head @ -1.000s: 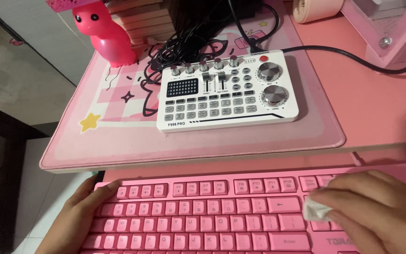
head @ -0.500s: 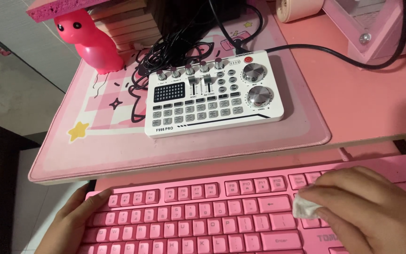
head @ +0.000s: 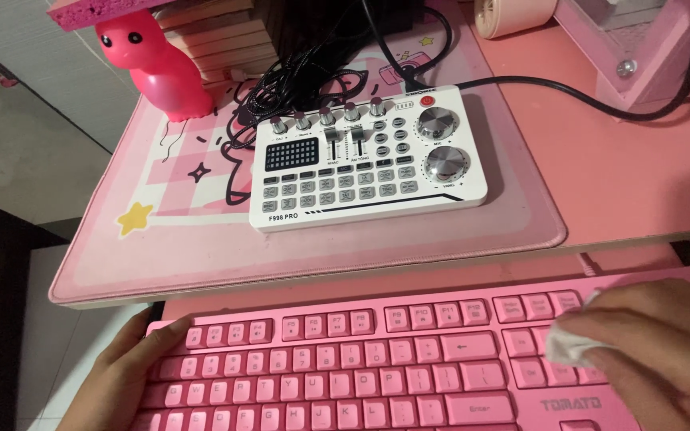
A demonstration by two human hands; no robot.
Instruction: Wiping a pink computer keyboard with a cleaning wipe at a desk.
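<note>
On the pink keyboard [head: 377, 363], my right hand [head: 656, 351], clenching a white wipe [head: 573, 343], had slid rightward. My left hand [head: 121, 371] lay released, steadying its edge.

The flat plastic keyboard [head: 345, 371] is pink; the crumpled wipe [head: 573, 343] under the right hand [head: 656, 351] white; the checked, star-printed desk mat [head: 201, 239] beyond it pink.

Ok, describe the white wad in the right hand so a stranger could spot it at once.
Start at the pink keyboard nearest the camera and follow it to its right end. There the right hand presses a small crumpled white wipe onto the keys. It is the only white thing on the all-pink keyboard.
</note>
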